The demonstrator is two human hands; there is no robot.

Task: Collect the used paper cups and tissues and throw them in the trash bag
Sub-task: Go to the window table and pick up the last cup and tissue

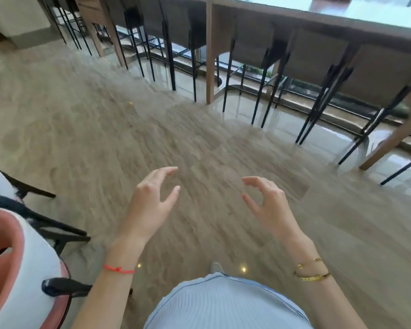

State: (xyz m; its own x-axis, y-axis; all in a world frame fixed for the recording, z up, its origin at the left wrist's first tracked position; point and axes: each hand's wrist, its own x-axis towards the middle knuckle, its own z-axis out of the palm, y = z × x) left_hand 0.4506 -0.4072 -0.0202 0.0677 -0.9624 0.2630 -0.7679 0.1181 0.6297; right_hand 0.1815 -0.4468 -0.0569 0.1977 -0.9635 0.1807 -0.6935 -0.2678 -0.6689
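Closest to the camera, both hands were raised in front of the person's light blue top (226, 305), and both were empty. The left hand (150, 205) had its fingers (166, 170) curled and spread apart, with a clear gap to the thumb and nothing between them. The right hand (268, 203) was the same, its fingers (252, 180) bent like a loose claw and pinching nothing. A red string (119, 269) was on the left wrist and 2 gold bracelets (312, 271) on the right wrist.

To the left of the fingers and lower stood a chair with a pink seat (3, 236). Under and beyond the fingers was only the blurred floor (105, 143), which suggests walking.

Far ahead of the fingers stood a row of stools with black legs (266, 91) under a long wooden surface (318, 24).

No paper cup, no tissue and no trash bag could be seen anywhere, so where they were I cannot tell. I judge that the task was in a searching step: how much was already collected is not shown, and the next item was not yet found.
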